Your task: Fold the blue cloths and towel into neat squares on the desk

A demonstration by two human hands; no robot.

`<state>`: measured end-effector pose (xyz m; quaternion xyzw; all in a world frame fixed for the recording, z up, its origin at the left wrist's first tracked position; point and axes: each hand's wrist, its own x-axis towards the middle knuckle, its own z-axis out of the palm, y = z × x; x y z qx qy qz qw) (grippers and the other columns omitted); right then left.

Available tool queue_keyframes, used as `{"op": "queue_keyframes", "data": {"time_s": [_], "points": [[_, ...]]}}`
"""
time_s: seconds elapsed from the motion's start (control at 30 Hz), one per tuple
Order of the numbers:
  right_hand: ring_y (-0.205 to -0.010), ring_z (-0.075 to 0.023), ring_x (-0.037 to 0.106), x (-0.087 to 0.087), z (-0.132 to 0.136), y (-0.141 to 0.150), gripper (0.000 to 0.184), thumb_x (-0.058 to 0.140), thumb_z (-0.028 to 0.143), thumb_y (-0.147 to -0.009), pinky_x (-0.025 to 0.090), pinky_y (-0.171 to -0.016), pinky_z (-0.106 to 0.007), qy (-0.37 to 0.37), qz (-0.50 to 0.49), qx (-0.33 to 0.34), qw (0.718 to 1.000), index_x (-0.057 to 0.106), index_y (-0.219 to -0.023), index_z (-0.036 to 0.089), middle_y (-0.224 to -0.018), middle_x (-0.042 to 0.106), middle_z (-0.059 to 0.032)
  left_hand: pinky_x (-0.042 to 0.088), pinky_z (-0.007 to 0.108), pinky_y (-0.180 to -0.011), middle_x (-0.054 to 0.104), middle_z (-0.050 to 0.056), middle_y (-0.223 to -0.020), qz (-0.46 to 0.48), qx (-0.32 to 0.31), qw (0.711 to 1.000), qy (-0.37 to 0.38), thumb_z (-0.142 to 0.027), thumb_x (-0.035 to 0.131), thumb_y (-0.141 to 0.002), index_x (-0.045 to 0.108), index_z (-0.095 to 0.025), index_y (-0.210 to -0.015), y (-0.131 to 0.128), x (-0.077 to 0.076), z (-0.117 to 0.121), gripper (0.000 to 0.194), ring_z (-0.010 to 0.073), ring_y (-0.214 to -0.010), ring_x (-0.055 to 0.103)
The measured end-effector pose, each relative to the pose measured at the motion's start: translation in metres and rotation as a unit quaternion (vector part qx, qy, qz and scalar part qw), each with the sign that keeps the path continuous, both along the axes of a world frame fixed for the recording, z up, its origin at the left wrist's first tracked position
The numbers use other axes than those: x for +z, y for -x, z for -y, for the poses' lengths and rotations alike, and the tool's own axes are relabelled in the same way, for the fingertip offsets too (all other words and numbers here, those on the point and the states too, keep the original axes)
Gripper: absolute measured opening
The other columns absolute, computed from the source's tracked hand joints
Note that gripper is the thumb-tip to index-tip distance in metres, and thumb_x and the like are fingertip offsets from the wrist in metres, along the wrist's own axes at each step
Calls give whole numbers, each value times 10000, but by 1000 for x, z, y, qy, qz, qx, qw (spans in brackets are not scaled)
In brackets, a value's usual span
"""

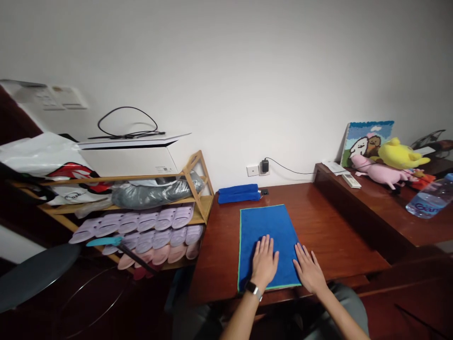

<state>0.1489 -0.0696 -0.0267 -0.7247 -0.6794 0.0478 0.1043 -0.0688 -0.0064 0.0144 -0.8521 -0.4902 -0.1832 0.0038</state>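
Slippers (148,219) sit in rows on the rack (204,207) at left, likely to save floor space. Near centre, folded blue cloths (239,193) lie by the wall, presumably out of the way. Just below, the green-edged blue cloth (265,224) is spread on the tabletop (336,236); my left hand (264,265) rests on it, fingers extended, gripping nothing, perhaps keeping it flat. My right hand (311,274), equally open and empty, lies at its right edge.
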Motion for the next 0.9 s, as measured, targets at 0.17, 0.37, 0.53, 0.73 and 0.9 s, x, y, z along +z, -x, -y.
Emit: {"op": "queue_keyframes", "data": {"time_s": [0.17,0.37,0.53,0.73,0.9], "points": [[-1594,-252,250,-2,-1,0,663,218,526,-1066,216,-1295,-522,-8,5,-3,1000,293,-1660,241,-1699,321,-13,291,550,-1282,370,102,-1683,-4,21,999,48,-518,300,-1082,378,-229,-1628,-7,-12,-17,622,287,-1572,316],[-1593,-253,249,-4,3,-4,659,216,527,-1058,216,-1296,-528,2,4,1,1000,300,-1658,269,-1703,305,9,295,529,-1281,356,124,-1686,-23,128,991,43,-524,288,-1075,353,-169,-1637,78,-27,-23,668,298,-1576,300],[-1585,-276,272,14,-17,2,691,206,553,-1049,203,-1298,-542,30,3,-10,999,377,-1633,226,-1680,365,-24,317,510,-1275,368,128,-1682,-16,123,992,21,-555,270,-1076,376,-151,-1625,92,-29,-19,689,289,-1571,315],[-1604,-247,212,50,-90,15,690,170,486,-1072,167,-1308,-495,37,-5,9,999,292,-1657,141,-1714,276,-59,331,513,-1269,368,127,-1684,-17,122,992,8,-542,273,-1080,361,-158,-1631,89,-34,-19,677,285,-1566,328],[-1612,-238,175,37,-113,10,685,172,485,-1075,143,-1310,-485,54,-6,2,999,248,-1669,152,-1726,238,-52,319,541,-1268,419,114,-1662,-22,123,992,-13,-529,283,-1077,338,-192,-1643,96,-33,-21,661,288,-1552,360]]}}
